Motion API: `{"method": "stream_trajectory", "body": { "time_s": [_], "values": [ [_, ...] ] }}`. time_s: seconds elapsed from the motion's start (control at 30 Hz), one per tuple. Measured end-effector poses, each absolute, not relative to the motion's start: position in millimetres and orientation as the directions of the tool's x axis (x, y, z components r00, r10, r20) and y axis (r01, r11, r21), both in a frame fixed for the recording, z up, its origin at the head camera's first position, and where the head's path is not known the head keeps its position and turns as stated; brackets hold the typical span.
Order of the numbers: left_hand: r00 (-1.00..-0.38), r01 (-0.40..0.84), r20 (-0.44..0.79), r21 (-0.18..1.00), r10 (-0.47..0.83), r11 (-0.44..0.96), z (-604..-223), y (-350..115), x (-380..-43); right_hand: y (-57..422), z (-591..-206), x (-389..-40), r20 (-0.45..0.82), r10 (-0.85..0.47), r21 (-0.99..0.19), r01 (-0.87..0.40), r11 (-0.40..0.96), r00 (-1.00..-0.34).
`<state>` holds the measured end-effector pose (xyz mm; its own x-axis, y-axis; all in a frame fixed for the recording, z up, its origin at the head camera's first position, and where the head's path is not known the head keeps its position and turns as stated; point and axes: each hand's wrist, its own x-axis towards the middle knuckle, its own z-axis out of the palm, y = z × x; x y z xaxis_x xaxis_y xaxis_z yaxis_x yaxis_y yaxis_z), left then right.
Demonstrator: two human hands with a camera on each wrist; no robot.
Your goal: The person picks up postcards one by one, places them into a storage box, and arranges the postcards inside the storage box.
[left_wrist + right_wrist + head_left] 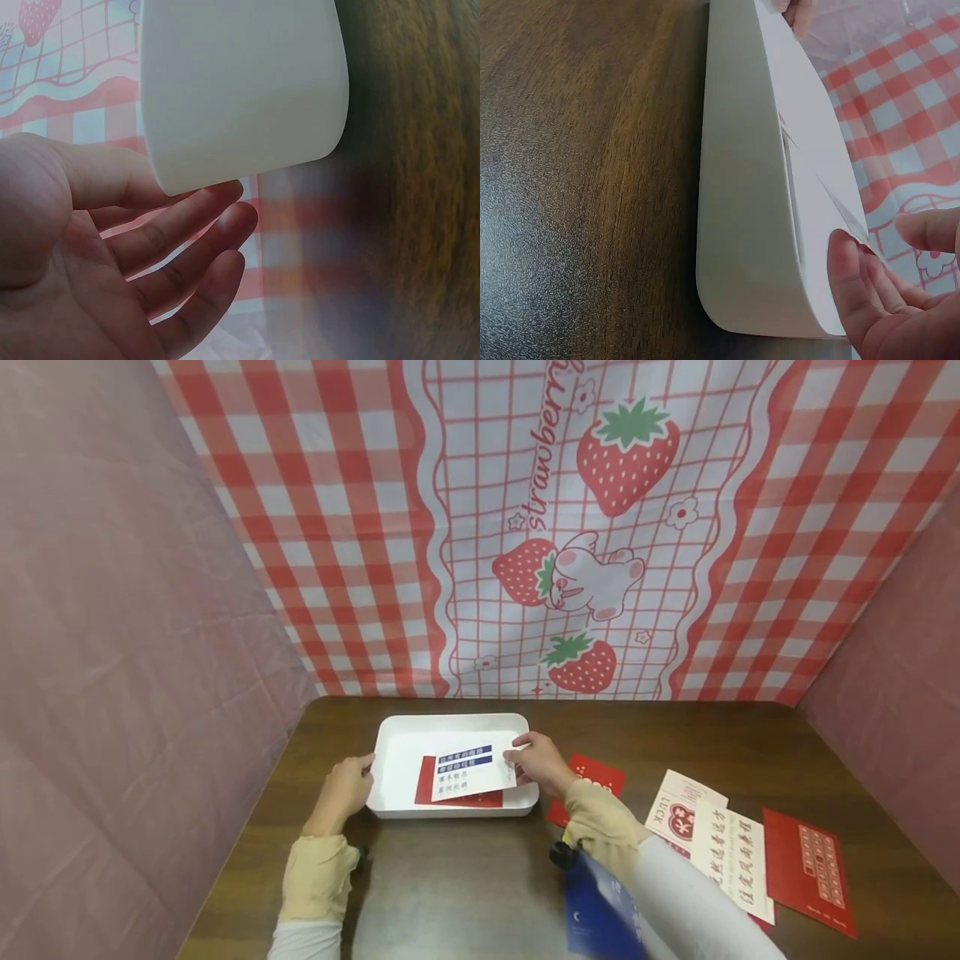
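Observation:
My left hand [351, 789] is at the left end of a shallow white tray [397, 735], its thumb and forefinger at the rim. In the left wrist view the other fingers [187, 300] hang loosely bent beside the tray. With my right hand [543, 764] I hold a white card [487, 777] by its right edge. The card bears blue bands and dark characters, and slants over the tray's right half. Partly hidden under it, a red card [425, 785] lies in the tray. The right wrist view shows the fingers at the card's edge, inside the tray wall.
Right of the tray lie a red card [600, 772], a blue card [600, 918] partly under the right forearm, overlapping white cards [738, 852] and a red envelope-like card [810, 877]. A strawberry-print checked cloth [360, 527] hangs behind the brown table [427, 877].

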<state>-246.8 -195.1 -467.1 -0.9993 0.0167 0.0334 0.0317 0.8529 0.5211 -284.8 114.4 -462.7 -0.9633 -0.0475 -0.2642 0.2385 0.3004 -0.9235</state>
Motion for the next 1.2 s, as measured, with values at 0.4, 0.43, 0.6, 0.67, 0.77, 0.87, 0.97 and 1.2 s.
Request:
{"method": "stream_trajectory", "body": {
  "time_s": [0.4,0.43,0.6,0.67,0.77,0.87,0.97,1.2],
  "values": [
    [-0.999,0.024,0.031,0.536,0.008,0.844,-470,-198,-245,113,-453,-278,-0.29,-0.172,-0.874,0.187,0.449,-0.942],
    [-0.999,0.023,0.032,0.537,0.008,0.844,-471,-199,-245,113,-453,-278,-0.279,-0.182,-0.87,0.167,0.465,-0.943],
    [-0.999,0.028,0.033,0.527,0.013,0.849,-471,-199,-247,117,-449,-277,-0.201,-0.217,-0.851,0.061,0.522,-0.955],
    [-0.999,0.034,0.034,0.523,0.019,0.852,-471,-198,-249,122,-448,-276,-0.177,-0.224,-0.846,0.031,0.533,-0.958],
    [-0.999,0.039,0.033,0.52,0.025,0.854,-470,-195,-252,129,-447,-277,-0.152,-0.222,-0.837,0.006,0.547,-0.963],
    [-0.999,0.037,0.027,0.523,0.026,0.852,-469,-194,-254,137,-445,-278,-0.134,-0.217,-0.828,-0.011,0.56,-0.967],
    [-0.999,0.033,0.023,0.524,0.024,0.851,-469,-194,-255,145,-444,-280,-0.112,-0.221,-0.816,-0.038,0.577,-0.969],
    [-0.999,0.025,0.03,0.529,0.01,0.849,-471,-199,-253,155,-443,-287,-0.053,-0.251,-0.802,-0.109,0.588,-0.967]
  ]
}}
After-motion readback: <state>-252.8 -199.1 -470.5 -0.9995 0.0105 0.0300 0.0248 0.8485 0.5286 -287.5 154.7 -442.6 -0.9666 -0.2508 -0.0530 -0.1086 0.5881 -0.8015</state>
